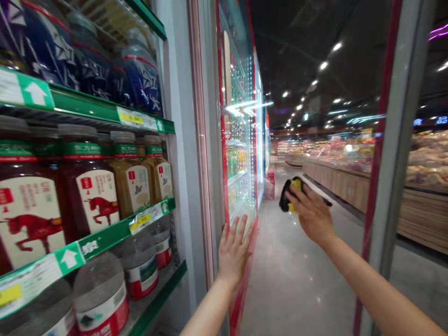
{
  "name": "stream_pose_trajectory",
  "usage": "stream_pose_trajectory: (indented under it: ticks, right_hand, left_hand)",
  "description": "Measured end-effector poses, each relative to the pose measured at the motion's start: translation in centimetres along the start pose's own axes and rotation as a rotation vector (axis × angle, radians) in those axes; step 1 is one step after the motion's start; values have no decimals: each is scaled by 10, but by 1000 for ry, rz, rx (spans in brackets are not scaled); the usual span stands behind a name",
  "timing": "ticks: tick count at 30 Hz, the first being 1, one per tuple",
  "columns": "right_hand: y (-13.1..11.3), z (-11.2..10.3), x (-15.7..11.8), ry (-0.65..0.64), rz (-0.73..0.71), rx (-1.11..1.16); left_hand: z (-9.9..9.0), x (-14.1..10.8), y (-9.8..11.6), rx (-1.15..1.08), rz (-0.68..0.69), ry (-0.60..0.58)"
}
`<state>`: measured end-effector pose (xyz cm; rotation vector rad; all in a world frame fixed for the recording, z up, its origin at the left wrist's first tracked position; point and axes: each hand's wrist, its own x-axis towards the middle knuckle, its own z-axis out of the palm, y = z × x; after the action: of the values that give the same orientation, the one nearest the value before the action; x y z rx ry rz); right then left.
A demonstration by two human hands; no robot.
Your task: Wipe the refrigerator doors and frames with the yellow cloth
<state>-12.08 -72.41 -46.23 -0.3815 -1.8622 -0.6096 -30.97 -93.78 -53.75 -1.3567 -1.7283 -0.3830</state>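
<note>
My right hand is wrapped round a black-and-yellow hand tool, raised in front of a glass door. Motion blur and my fingers hide its exact kind. My left hand has its fingers spread, palm forward, over the lower red-edged frame beside the drinks cooler. It holds nothing; whether the palm presses on the glass or the frame I cannot tell. Left of it rises the cooler's pale side post.
Green-edged cooler shelves at left carry tea bottles, blue-labelled bottles and clear bottles with red labels. The door's metal upright stands at right. Beyond lie a shiny aisle floor and wood-sided display counters.
</note>
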Motion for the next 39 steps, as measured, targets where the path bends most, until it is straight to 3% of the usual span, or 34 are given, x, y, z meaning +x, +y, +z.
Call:
stream_pose_trajectory:
  ticks: [3,5,7,10,12,14,17,19,21,24,26,29,32,34,36,39]
  right_hand:
    - [37,-5,27,146,291,-13]
    - [44,-4,36,201,370,8]
    - [35,2,23,170,339,31]
    - [18,8,-20,34,155,49]
    - [21,8,-41,-38,49,62]
    - [34,7,-42,-17,96,66]
    - [45,10,-16,152,357,40]
    - [29,17,-4,212,441,19]
    - [-7,27,-9,176,378,18]
    - [-62,37,-42,49,77,81]
    - [-76,37,-61,-13,-71,115]
    - [-57,31,-58,-14,-26,122]
    - [-32,27,-23,132,294,108]
    - [-34,28,0,185,416,93]
    - [-47,29,11,123,305,93]
    - [-52,27,8,-19,8,112]
  left_hand:
    - [-5,13,-2,2,22,23]
    - [-13,32,-3,-10,20,45]
    - [-25,57,-7,-18,21,67]
    - [-46,98,-16,-9,39,80]
    - [-56,118,-23,9,77,56]
    - [-60,131,-29,22,121,21]
    - [-58,137,-33,29,138,-4]
    - [-56,137,-32,38,126,-4]
    - [-55,137,-31,46,115,-5]
    - [-57,138,-30,52,110,-7]
    - [-57,138,-31,56,119,-6]
    - [-54,138,-35,55,141,-13]
    - [-49,137,-36,52,142,-22]
    - [-48,137,-36,56,134,-24]
    - [-50,137,-34,60,130,-25]
    - [-53,137,-32,66,127,-17]
